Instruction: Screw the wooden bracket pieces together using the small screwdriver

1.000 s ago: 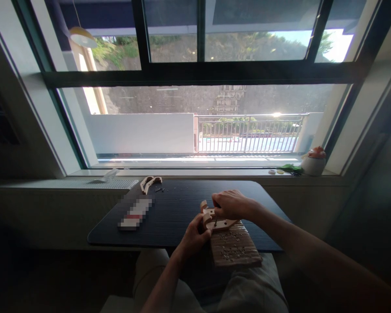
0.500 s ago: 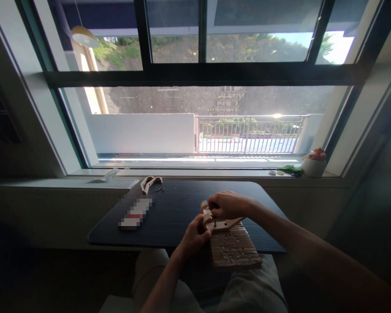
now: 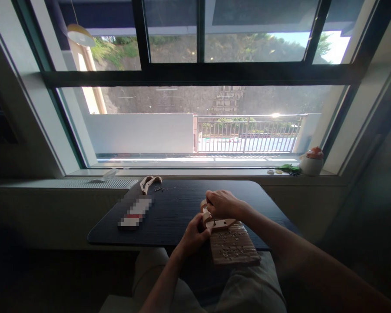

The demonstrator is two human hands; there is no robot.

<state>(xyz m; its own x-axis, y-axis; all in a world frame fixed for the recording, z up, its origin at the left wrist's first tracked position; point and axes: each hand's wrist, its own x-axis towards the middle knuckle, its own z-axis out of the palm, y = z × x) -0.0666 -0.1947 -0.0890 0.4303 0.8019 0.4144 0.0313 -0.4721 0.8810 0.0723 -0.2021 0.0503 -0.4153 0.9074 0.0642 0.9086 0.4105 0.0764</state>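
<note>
My left hand [image 3: 195,234] is closed around the left end of a pale wooden part [image 3: 223,224] that has curved, rounded pieces and a hole. A thin dark upright bolt or pin [image 3: 214,221] stands at this part, below my right fingers. Over it, my right hand [image 3: 223,203] is closed with bent fingers; what they hold is hidden. The wooden part rests at the far edge of a ridged brown board [image 3: 234,248]. Small metal pieces [image 3: 233,237] lie scattered on the board, which overhangs the table's near edge above my lap.
The dark table [image 3: 176,217] stands below a window. At its far left lie curved pale wooden pieces [image 3: 146,184] and a few small screws [image 3: 159,189]; nearer is a blurred-out box [image 3: 135,214]. A white pot [image 3: 312,165] sits on the sill at right.
My right hand has shifted slightly left and its wrist has turned a little over the wooden part. My left hand keeps its hold. The whole view has shifted slightly.
</note>
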